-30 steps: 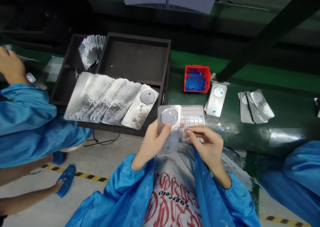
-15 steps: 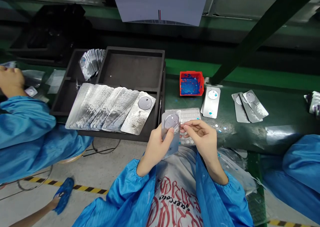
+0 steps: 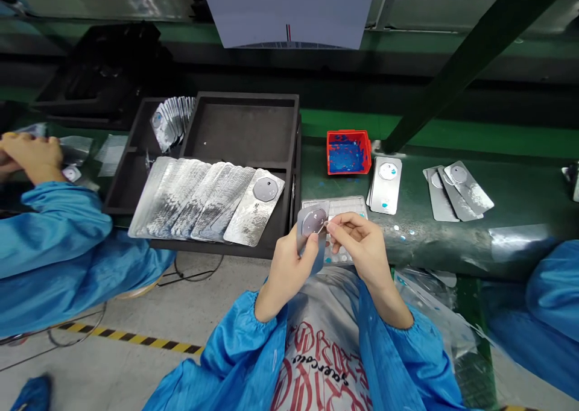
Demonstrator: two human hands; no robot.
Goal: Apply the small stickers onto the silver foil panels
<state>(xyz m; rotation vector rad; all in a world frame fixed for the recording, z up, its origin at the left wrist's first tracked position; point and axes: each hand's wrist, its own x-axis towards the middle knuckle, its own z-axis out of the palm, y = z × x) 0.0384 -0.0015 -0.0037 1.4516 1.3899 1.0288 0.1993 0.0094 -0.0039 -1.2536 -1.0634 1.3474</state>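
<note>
My left hand point(image 3: 286, 266) grips a silver phone back cover point(image 3: 313, 219) upright, thumb on its front below the round camera area. Beside it, my right hand point(image 3: 362, 242) is closed in a pinch at the cover's right edge. A thin pale sliver shows at those fingertips, too small to name. Under both hands lies a clear tray point(image 3: 357, 205) with small compartments, partly hidden by them.
A black tray point(image 3: 248, 128) on the left carries a fanned row of phone covers point(image 3: 194, 197). A red bin point(image 3: 348, 134) with blue bits stands behind my hands. More covers point(image 3: 386, 188) lie to the right, with a second group point(image 3: 459, 191) beyond. A co-worker's hand point(image 3: 38, 155) is far left.
My right fingertips have come closer to the cover's camera area, and the pale sliver now shows there. The cover has turned slightly. The whole view has shifted a little.
</note>
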